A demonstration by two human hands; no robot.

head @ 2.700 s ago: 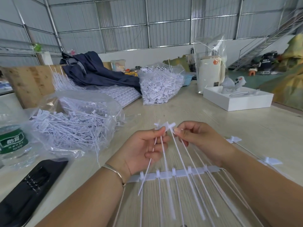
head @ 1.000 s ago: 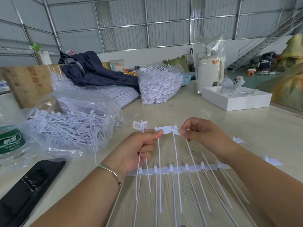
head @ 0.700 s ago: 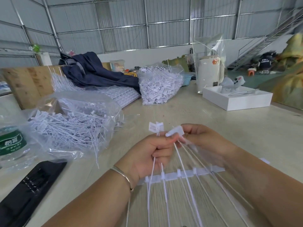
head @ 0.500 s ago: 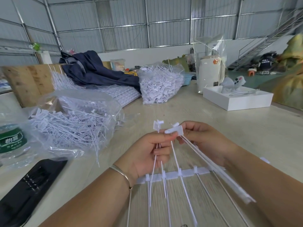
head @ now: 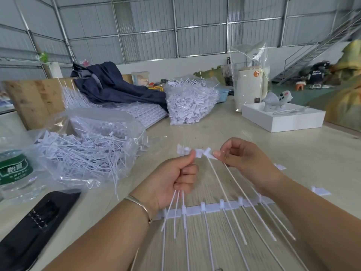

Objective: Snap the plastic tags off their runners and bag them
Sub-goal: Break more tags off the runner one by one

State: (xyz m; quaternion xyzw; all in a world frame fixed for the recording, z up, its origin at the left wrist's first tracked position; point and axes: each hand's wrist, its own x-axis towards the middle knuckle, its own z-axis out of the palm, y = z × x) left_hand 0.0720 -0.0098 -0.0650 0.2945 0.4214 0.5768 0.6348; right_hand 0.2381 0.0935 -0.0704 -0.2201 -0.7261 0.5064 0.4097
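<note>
Fingers [head: 219, 154] of both hands on tag heads [head: 199, 152]

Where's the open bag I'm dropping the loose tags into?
In the head view, the clear bag of loose tags lies on the table left of the left hand, between the water bottle and the runner.

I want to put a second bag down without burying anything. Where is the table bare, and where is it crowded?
Bare wood shows between the open bag of loose tags, the heaped bag behind it and the white box. More lies right of the right hand, apart from two stray tag heads. The left side is crowded: bottle, black case, bag. The runner fills the near middle.
</note>
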